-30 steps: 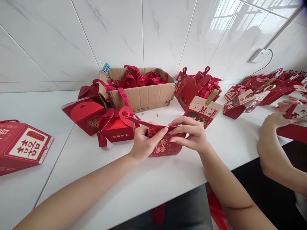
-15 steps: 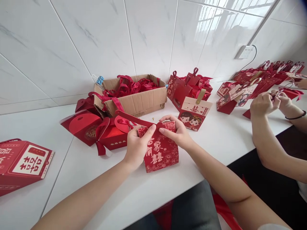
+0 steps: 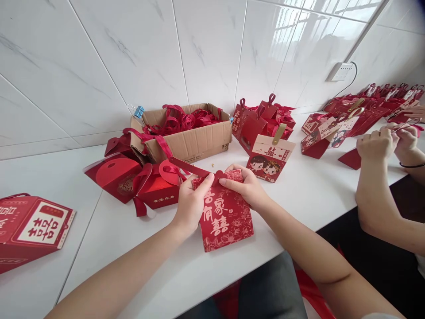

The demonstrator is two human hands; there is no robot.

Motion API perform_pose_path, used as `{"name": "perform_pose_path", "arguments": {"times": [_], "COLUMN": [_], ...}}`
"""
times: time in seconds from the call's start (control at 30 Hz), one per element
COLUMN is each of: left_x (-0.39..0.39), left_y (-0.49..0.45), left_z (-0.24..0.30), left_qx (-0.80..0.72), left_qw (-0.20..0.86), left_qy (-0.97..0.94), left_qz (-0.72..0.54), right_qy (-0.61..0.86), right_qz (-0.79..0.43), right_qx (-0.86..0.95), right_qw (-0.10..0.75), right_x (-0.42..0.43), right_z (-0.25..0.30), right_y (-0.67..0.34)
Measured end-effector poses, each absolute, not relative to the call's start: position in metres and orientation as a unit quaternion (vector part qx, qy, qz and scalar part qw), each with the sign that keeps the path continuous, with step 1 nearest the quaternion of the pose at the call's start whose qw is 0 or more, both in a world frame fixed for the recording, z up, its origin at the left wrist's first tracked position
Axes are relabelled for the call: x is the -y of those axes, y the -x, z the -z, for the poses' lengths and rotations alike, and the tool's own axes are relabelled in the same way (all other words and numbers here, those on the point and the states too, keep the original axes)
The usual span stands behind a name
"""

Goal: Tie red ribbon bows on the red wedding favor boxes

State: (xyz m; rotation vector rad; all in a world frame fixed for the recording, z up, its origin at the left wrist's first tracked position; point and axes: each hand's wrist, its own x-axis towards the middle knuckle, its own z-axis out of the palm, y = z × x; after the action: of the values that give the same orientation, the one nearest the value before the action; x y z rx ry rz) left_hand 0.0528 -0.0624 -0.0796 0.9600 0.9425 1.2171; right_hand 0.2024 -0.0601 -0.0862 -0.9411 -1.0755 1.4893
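Observation:
Between my two hands is a red paper gift box (image 3: 227, 217) with pale characters and flower print, tilted above the white table. My left hand (image 3: 190, 206) grips its upper left edge, thumb on the front near the top. My right hand (image 3: 247, 186) pinches the upper right edge, thumb pressed near a round-ended tab. A narrow red strap (image 3: 191, 166) sticks out to the left from the top of the box. The fingers behind the box are hidden. A small brass-coloured piece (image 3: 213, 165) lies on the table just beyond.
A cardboard box (image 3: 199, 139) of red ribbons stands against the wall. Red gift boxes (image 3: 156, 190) sit left of my hands, another (image 3: 36, 230) at far left. A cartoon-printed box (image 3: 270, 161) is at right. A co-worker's hands (image 3: 378, 144) work beyond it.
The lower part of the gift box has swung toward me and slightly right, showing more of its front. Both my hands keep their grip. The co-worker's hands have moved right.

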Motion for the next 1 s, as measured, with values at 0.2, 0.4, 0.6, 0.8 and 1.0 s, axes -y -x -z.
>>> {"name": "perform_pose_path", "arguments": {"times": [0.2,0.4,0.6,0.8,1.0], "left_x": [0.0628,0.0636,0.0634,0.0641,0.0649], "left_y": [-0.0537,-0.0536,-0.0528,-0.0528,-0.0527], "left_z": [0.0785,0.0785,0.0787,0.0780,0.0778], "left_qx": [-0.414,-0.418,-0.424,-0.419,-0.414], "left_qw": [0.612,0.609,0.605,0.604,0.612], "left_qy": [-0.416,-0.421,-0.427,-0.437,-0.430], "left_qz": [-0.530,-0.526,-0.521,-0.518,-0.519], "right_qy": [0.403,0.399,0.400,0.404,0.406], "right_qz": [-0.628,-0.633,-0.631,-0.627,-0.625], "right_qx": [0.429,0.424,0.422,0.420,0.420], "right_qw": [0.509,0.510,0.513,0.516,0.517], "right_x": [0.0595,0.0588,0.0596,0.0610,0.0621], "right_z": [0.0870,0.0870,0.0881,0.0865,0.0858], "right_y": [-0.2015,-0.2011,-0.2006,-0.1998,-0.1989]}}
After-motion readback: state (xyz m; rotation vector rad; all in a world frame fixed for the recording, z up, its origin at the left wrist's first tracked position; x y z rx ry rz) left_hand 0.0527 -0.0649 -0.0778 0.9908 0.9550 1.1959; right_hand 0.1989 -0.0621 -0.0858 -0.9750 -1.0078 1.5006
